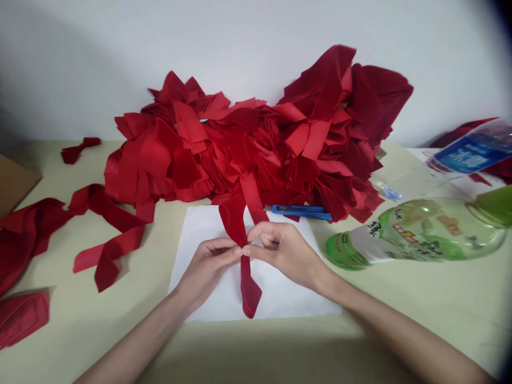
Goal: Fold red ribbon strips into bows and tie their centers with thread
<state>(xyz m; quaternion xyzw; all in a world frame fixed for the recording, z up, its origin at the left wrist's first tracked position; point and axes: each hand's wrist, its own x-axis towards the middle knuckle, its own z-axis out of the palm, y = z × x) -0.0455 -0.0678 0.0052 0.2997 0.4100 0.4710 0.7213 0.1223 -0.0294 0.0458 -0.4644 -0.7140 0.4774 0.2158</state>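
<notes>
Above a white sheet of paper (208,298), a red ribbon (250,293) is pinched narrow at its middle, one end fanning away from me and the other hanging toward me. My left hand (210,264) grips the pinched middle between thumb and fingertips. From the other side, my right hand (286,250) closes on the same spot, its thumb and forefinger meeting the left fingertips. Whether a thin thread or wire lies between the fingers is too small to tell. Just beyond the right hand, a blue utility knife (306,212) rests at the paper's far edge.
A big heap of folded red ribbon pieces (236,144) lines the wall. Loose red ribbon strips (120,242) lie at left, near a cardboard box (16,181). At right, a green-labelled plastic bottle (420,229) lies on its side, with a blue-labelled bottle (472,152) behind it.
</notes>
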